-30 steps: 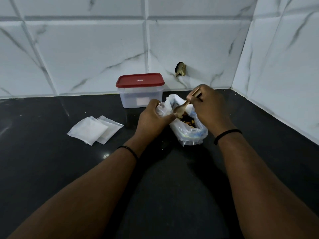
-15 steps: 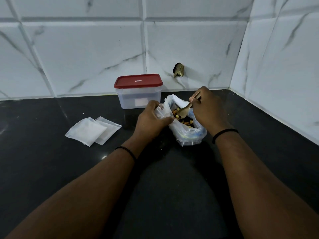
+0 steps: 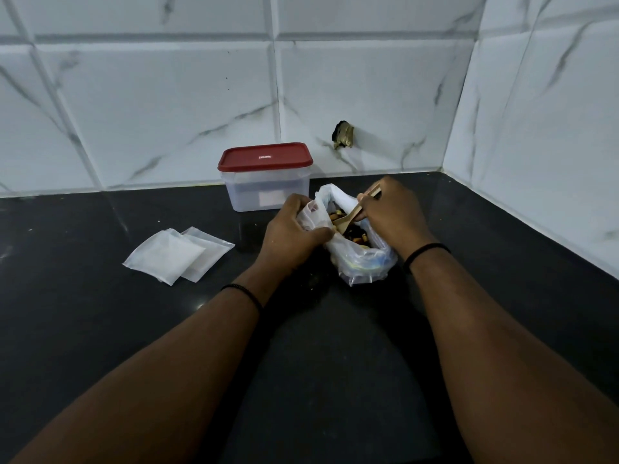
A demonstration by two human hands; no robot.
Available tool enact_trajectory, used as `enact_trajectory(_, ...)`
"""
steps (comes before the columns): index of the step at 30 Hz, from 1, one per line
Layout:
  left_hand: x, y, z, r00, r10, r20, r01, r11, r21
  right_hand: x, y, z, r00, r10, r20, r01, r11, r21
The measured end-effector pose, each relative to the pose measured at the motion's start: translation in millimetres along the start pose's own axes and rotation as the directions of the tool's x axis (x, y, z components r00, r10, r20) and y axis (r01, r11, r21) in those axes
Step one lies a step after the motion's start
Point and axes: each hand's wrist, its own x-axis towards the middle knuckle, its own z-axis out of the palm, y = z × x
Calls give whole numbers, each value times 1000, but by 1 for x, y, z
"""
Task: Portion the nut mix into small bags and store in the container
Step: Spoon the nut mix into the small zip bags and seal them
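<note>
Grip: right hand [image 3: 392, 212] pinches wooden spoon [image 3: 348, 220]; left hand [image 3: 291, 236] clutches nut-mix bag [image 3: 361, 259] rim, frame centre. Advice: keep mouth wide, lift scoop level.

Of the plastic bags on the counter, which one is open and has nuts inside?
The clear bag between the hands, its mouth gripped by the left hand. The two small bags lie flat and empty.

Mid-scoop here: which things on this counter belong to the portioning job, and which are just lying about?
In the job:
nut mix bag, held by the left hand
wooden spoon, in the right hand
small bags
red-lidded container

Lying about:
wall fitting
wristbands
</note>
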Motion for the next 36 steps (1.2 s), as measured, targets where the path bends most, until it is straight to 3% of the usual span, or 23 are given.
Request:
enact_trajectory(4,2,-2,1,1000,7,-3,-7,1000,-14,5,7,1,989,145,6,-145,982,121)
enact_trajectory(9,3,-4,1,1000,27,8,-27,999,-20,6,9,2,977,213,-24,-201,948,248)
enact_trajectory(15,0,-2,-9,997,68,-23,-68,997,-20,4,5,-6,930,369,8,-295,733,613)
enact_trajectory(18,1,-4,-12,998,59,-39,-60,998,-23,-1,-6,-12,929,369,-23,-264,707,656)
enact_trajectory(24,3,-8,-11,999,48,17,-48,998,-35,-13,-31,-14,971,236,-41,-157,756,635)
enact_trajectory(27,3,-8,-10,998,59,-8,-60,996,-63,-22,-40,-8,985,-83,-148,137,908,397)
enact_trajectory(29,3,-8,-10,998,57,-22,-58,995,-82,-31,-45,-8,934,-350,-72,357,912,204)
enact_trajectory(31,4,-10,-10,998,57,-31,-60,993,-98,-36,-47,-9,883,-469,-6,462,869,176)
enact_trajectory(33,5,-11,-10,997,56,-45,-61,990,-130,-35,-45,-9,873,-476,-105,488,847,211)
enact_trajectory(36,6,-12,-9,999,37,-39,-41,993,-110,-24,-34,-12,892,-308,-332,400,879,260)
